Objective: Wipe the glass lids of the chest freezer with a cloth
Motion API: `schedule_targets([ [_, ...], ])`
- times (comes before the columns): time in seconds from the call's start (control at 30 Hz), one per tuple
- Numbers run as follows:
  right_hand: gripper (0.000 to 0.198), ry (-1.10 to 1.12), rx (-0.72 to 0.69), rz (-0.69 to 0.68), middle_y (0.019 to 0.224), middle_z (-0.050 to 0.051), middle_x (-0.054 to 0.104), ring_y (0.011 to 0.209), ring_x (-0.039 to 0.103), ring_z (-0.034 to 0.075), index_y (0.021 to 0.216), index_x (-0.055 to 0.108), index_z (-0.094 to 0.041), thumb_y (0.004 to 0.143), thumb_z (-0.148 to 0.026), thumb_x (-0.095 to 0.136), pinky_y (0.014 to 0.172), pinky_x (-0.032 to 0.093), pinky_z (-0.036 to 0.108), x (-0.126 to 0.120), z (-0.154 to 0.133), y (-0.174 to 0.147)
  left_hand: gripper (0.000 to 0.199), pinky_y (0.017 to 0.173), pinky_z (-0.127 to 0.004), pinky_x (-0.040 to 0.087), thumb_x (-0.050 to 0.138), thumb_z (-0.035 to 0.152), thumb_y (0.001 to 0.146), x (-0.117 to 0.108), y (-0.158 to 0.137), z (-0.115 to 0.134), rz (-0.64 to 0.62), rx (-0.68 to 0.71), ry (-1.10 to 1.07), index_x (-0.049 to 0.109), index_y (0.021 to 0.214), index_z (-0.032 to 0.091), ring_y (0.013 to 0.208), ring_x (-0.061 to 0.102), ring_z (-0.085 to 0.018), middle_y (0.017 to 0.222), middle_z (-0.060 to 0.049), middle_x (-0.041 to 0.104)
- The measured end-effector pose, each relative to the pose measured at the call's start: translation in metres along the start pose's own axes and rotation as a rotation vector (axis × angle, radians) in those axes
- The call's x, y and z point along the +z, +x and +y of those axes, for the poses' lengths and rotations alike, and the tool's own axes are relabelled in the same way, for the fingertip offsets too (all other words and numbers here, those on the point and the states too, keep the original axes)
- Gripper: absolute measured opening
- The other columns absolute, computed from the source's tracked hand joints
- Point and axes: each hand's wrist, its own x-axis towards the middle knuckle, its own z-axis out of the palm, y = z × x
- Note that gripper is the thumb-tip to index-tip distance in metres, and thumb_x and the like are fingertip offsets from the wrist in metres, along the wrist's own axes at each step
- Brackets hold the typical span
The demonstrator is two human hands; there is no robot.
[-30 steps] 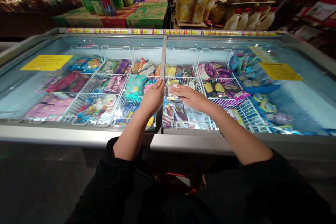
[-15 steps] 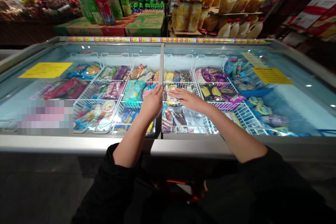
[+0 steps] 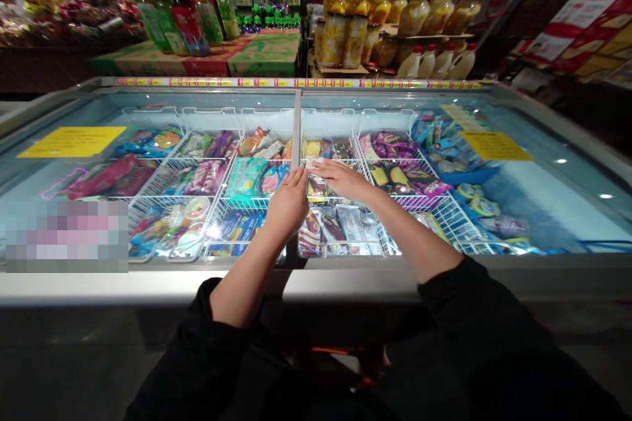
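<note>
My left hand [image 3: 290,205] lies on the metal centre divider [image 3: 297,125] of a glass-topped chest freezer. Its fingers are stretched out together and point away from me, holding nothing I can see. Just to the right, my right hand [image 3: 342,180] is laid flat over the right glass lid, fingers extended toward the divider and almost touching the left fingertips. Something pale shows around those fingertips; I cannot tell whether it is a tissue or a packet below the glass. Under the lids, white wire baskets [image 3: 461,216] hold packaged ice creams, including a teal bag [image 3: 245,179].
The freezer's wide front rim [image 3: 148,286] runs before me. Yellow notices [image 3: 72,141] lie on the glass at both sides. Beyond the back edge stand green bottles on cartons [image 3: 264,52], jars of yellow fruit [image 3: 354,39] and white jugs [image 3: 427,60].
The view has shifted, so the freezer sits a little lower and further left. My left fingertips have edged right across the divider, closer to my right hand.
</note>
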Motion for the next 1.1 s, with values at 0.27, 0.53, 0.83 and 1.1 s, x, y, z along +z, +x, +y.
schedule_targets([
  [0.27,0.063,0.059,0.069,0.067,0.164,-0.016,0.048,0.16,0.036,0.018,0.151,0.057,-0.048,0.101,-0.011,0.047,0.136,0.026,0.052,-0.019,0.042,-0.049,0.06,0.134,-0.044,0.031,0.041,0.008,0.101,-0.004,0.001,0.004,0.002,-0.089,0.035,0.045,0.16,0.001,0.159,0.038,-0.028,0.168,-0.019,0.041],
  [0.53,0.062,0.012,0.212,0.194,0.164,-0.009,0.051,0.159,0.039,0.02,0.149,0.063,-0.035,0.098,-0.005,0.045,0.137,0.023,0.05,-0.015,0.061,0.024,0.062,0.132,-0.047,0.034,0.043,0.01,0.101,0.001,0.019,0.011,0.005,0.027,0.019,0.045,0.163,0.011,0.159,0.039,-0.027,0.169,-0.014,0.04],
  [0.83,0.061,0.093,0.047,0.139,0.161,-0.014,0.053,0.156,0.043,0.017,0.146,0.063,-0.045,0.099,-0.011,0.048,0.136,0.027,0.051,-0.03,0.084,-0.047,0.059,0.132,-0.048,0.035,0.044,0.012,0.101,0.004,0.014,0.005,-0.013,0.07,-0.011,0.048,0.16,0.007,0.158,0.04,-0.03,0.168,-0.016,0.042],
  [1.1,0.062,0.082,0.283,0.265,0.158,-0.002,0.059,0.154,0.046,0.019,0.141,0.07,-0.028,0.089,-0.002,0.047,0.135,0.026,0.048,-0.032,0.116,0.042,0.058,0.133,-0.047,0.032,0.046,0.014,0.103,0.003,0.025,0.003,-0.023,0.054,-0.009,0.047,0.161,0.009,0.16,0.037,-0.029,0.17,-0.015,0.04],
])
